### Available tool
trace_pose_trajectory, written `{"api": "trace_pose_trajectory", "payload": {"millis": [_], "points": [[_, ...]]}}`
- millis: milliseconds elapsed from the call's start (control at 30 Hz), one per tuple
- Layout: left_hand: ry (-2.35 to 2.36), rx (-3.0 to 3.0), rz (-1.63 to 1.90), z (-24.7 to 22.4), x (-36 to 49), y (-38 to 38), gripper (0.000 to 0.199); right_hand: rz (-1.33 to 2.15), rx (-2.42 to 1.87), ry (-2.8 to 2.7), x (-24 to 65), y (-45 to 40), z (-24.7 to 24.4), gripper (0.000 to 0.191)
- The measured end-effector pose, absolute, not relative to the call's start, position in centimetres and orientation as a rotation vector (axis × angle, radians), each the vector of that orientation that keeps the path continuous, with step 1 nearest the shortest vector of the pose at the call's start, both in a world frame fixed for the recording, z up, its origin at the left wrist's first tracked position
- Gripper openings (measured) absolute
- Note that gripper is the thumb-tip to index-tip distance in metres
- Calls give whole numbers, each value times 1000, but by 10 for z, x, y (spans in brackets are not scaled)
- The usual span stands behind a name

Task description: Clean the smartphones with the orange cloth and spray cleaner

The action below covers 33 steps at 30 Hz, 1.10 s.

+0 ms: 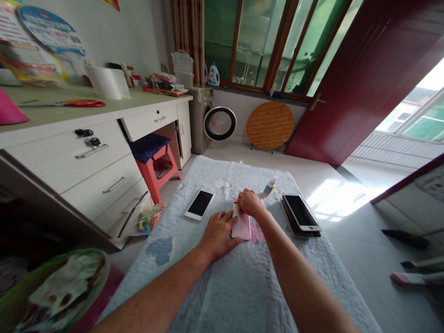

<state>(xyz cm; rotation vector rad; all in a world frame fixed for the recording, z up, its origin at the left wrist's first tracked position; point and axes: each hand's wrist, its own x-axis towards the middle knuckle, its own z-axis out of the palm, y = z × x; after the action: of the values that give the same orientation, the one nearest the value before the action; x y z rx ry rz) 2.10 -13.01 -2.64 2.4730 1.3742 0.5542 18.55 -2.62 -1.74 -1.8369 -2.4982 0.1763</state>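
A pink smartphone [242, 227] lies back side up on the cloth-covered table. My left hand [218, 235] grips it along its left side, with the thumb at the bottom edge and the fingers near the upper left edge. Over the phone's top end, by the camera corner, my right hand [250, 203] is closed. A bit of orange shows at its fingertips, too small to name. To the left rests a white smartphone [200, 204] with a dark screen. A small spray bottle [269, 187] stands beyond my right hand. Farther right is a stack of phones [301, 213], a white one on top.
A pale blue quilted cloth [222, 286] covers the table. At the lower left stands a waste bin [100, 273] with crumpled tissue inside. A red stool [157, 169] is under the desk [145, 111] on the left. A round wooden tabletop [270, 125] leans against the far wall.
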Motion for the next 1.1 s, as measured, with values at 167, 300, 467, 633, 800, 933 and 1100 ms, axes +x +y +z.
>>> {"api": "trace_pose_trajectory", "payload": {"millis": [167,300,467,633,800,933,1100], "points": [[1380,2471,557,-29,21,-129,60,195,-1800,-2555,173,-21,-22,26],[1380,2447,576,-30,22,-129,62,200,-1765,-2579,166,-20,-23,27],[1393,2432,587,-29,22,-130,63,206,-1718,-2576,161,-22,-24,27],[1378,2440,609,-28,22,-131,61,200,-1733,-2484,173,-28,-21,27],[1387,2437,626,-31,22,-130,61,203,-1816,-2333,191,-35,-21,24],[1383,2431,624,-31,22,-130,59,194,-1877,-2190,195,-41,-25,24],[1362,2441,620,-29,22,-130,58,187,-1950,-2053,195,-47,-26,23]]}}
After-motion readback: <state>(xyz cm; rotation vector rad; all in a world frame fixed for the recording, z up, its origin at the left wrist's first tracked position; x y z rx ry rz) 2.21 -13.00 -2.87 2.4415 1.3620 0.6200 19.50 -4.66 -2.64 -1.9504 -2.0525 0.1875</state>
